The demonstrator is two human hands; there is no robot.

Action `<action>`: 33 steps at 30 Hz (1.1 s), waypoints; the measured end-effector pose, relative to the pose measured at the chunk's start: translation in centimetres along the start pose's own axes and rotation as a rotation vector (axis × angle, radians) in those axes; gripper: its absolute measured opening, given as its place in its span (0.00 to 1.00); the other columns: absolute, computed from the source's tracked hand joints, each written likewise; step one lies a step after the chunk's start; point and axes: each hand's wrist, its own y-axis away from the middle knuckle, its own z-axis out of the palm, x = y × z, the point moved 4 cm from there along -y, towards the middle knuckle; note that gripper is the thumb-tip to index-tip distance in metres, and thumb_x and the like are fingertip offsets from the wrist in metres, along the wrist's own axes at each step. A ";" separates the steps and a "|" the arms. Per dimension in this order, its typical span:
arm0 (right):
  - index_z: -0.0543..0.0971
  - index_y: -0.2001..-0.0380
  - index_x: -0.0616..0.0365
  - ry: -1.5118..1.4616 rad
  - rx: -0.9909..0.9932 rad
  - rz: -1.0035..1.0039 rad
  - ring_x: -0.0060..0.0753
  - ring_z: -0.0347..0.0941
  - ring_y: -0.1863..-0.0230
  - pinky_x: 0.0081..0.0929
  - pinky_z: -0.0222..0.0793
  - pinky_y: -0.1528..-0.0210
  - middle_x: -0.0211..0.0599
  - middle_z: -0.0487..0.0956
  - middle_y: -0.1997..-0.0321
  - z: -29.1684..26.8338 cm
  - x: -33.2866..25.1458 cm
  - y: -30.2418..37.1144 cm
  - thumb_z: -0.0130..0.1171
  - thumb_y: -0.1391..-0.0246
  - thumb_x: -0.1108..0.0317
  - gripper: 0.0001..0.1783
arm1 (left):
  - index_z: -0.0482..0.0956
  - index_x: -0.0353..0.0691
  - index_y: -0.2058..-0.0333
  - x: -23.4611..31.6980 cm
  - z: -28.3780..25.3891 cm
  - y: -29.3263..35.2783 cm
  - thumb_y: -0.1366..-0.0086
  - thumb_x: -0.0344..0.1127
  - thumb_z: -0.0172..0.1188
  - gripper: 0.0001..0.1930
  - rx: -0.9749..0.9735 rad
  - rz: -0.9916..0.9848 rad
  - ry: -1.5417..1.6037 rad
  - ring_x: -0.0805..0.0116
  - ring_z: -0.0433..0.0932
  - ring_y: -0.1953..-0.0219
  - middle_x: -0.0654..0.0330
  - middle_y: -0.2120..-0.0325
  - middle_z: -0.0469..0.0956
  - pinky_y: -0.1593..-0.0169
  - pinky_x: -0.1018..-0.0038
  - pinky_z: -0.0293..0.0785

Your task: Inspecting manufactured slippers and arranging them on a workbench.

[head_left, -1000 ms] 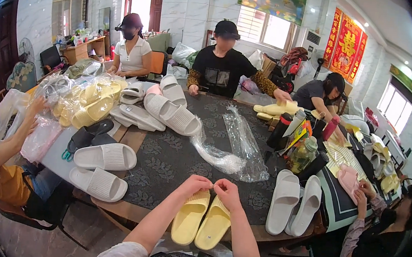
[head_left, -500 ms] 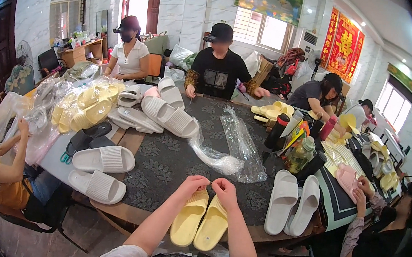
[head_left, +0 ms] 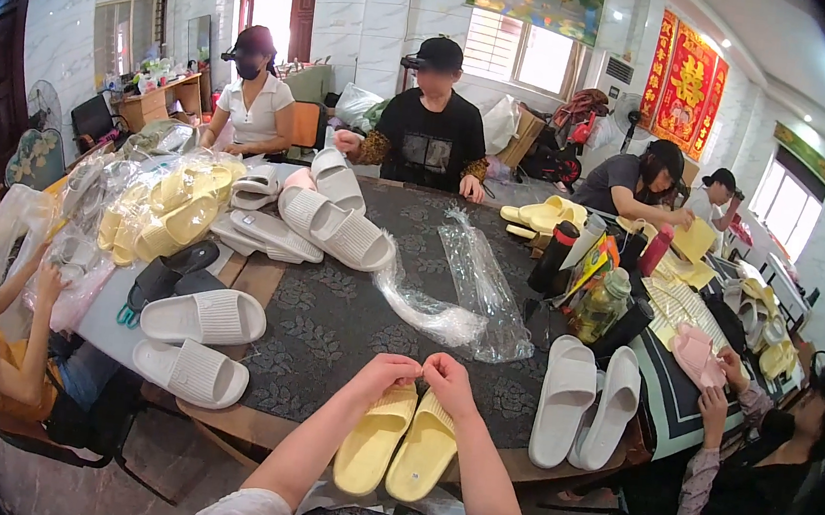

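A pair of yellow slide sandals (head_left: pixel 423 457) lies side by side at the near table edge, open heels toward me and toes away. Over their toe ends my left hand (head_left: pixel 386 375) and my right hand (head_left: pixel 448 384) meet, fingertips pinched close together. Whatever sits between the fingertips is too small and hidden to make out. Both wrists pass just above the sandals' straps. Left of me rests a pair of pale grey slides (head_left: pixel 193 372); to my right stands another grey pair (head_left: pixel 564 402).
Clear plastic bags (head_left: pixel 489 291) lie mid-table on the dark patterned cloth (head_left: pixel 318 343). Grey slides (head_left: pixel 337 228) and bagged yellow slides (head_left: pixel 175 218) are heaped far left. A glass jar (head_left: pixel 604 303) and bottles stand right. Several co-workers (head_left: pixel 434 119) sit around the table.
My fingertips have come closer together, and the small dark bit seen between them is now hidden. Across the table, a co-worker's hands have shifted to the left and down.
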 end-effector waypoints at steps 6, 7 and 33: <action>0.73 0.71 0.58 0.045 -0.006 -0.033 0.10 0.62 0.73 0.13 0.58 0.72 0.18 0.69 0.75 0.5 -0.1 0.1 0.54 0.43 0.71 0.04 | 0.80 0.39 0.70 -0.2 -0.3 -0.1 0.41 0.35 0.61 0.06 0.082 0.096 0.029 0.82 0.65 0.76 0.71 0.81 0.70 0.71 0.83 0.60; 0.73 0.70 0.58 0.065 -0.003 -0.038 0.10 0.62 0.73 0.13 0.59 0.72 0.18 0.69 0.75 0.5 -0.2 0.2 0.54 0.43 0.71 0.03 | 0.80 0.39 0.70 -0.1 -0.4 -0.1 0.41 0.35 0.61 0.06 0.091 0.096 0.035 0.82 0.65 0.76 0.71 0.81 0.70 0.70 0.83 0.60; 0.71 0.69 0.57 -0.077 -0.016 0.023 0.11 0.65 0.76 0.13 0.60 0.74 0.21 0.71 0.77 0.7 -0.2 0.1 0.56 0.43 0.70 0.05 | 0.80 0.38 0.65 0.1 -0.2 0.0 0.39 0.35 0.61 0.07 0.123 0.178 0.000 0.83 0.69 0.73 0.71 0.76 0.74 0.67 0.84 0.65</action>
